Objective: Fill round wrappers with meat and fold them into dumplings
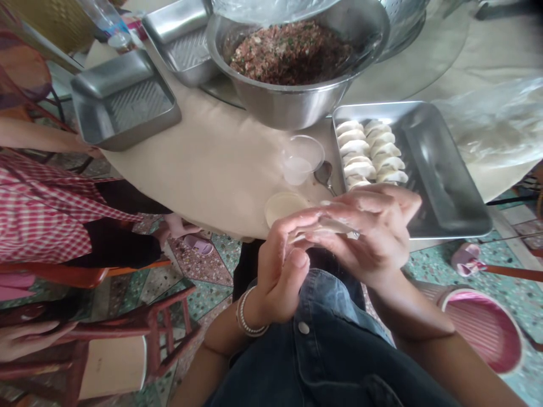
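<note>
My left hand and my right hand meet in front of my body, fingers curled and pressed together around a dumpling. Only a pale strip of its dough shows between the fingers; the rest is hidden. Just beyond my left fingers, a round dumpling wrapper lies on the table. A clear plastic cup stands behind it, with a metal spoon to its right. Two columns of folded dumplings lie in the left part of a metal tray, partly behind my right hand.
A large steel bowl of meat filling stands at the back, plastic film over its far rim. Two metal trays are to its left. A plastic bag lies right. Another person's checked sleeve is left; a pink bin stands below.
</note>
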Tool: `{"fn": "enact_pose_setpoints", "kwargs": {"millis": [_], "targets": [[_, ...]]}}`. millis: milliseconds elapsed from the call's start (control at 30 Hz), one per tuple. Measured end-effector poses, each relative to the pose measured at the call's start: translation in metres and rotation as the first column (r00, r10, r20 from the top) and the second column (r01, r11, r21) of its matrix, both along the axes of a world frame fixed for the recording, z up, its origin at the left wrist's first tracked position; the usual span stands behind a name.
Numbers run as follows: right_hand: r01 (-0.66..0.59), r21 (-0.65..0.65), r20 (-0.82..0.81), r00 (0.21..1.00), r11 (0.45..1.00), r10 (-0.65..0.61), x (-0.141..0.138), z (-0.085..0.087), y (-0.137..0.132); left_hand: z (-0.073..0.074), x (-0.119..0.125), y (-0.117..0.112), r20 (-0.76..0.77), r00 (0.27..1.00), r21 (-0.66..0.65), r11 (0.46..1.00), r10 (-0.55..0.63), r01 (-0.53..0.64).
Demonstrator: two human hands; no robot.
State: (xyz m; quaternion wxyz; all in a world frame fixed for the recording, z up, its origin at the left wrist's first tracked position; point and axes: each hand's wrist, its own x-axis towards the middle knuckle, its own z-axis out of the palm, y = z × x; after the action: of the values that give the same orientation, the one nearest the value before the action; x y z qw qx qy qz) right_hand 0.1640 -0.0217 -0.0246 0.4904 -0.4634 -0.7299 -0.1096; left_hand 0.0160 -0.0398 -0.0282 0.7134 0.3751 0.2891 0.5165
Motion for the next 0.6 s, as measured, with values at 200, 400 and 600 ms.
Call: {"fn": "enact_pose_setpoints", "kwargs": {"millis": [200,400,600], "targets": [[0.005,-0.055,-0.028,1.0,0.998,-0.007,0.0,0.001,0.001,-0.005,0.017,-0.008,0.121,0.993,0.033,0.999,0.015,-0.019],[-0.001,-0.141,-0.052,0.999,0.99,-0.007,-0.001,-0.001,0.004,-0.007,0.026,-0.012,0.148,0.987,0.023,0.998,-0.066,0.063],[-0.055,-0.188,-0.041,0.998,0.981,0.048,0.0,-0.001,0.003,-0.001,0.023,-0.011,0.121,0.992,-0.124,0.991,-0.042,0.057]]}}
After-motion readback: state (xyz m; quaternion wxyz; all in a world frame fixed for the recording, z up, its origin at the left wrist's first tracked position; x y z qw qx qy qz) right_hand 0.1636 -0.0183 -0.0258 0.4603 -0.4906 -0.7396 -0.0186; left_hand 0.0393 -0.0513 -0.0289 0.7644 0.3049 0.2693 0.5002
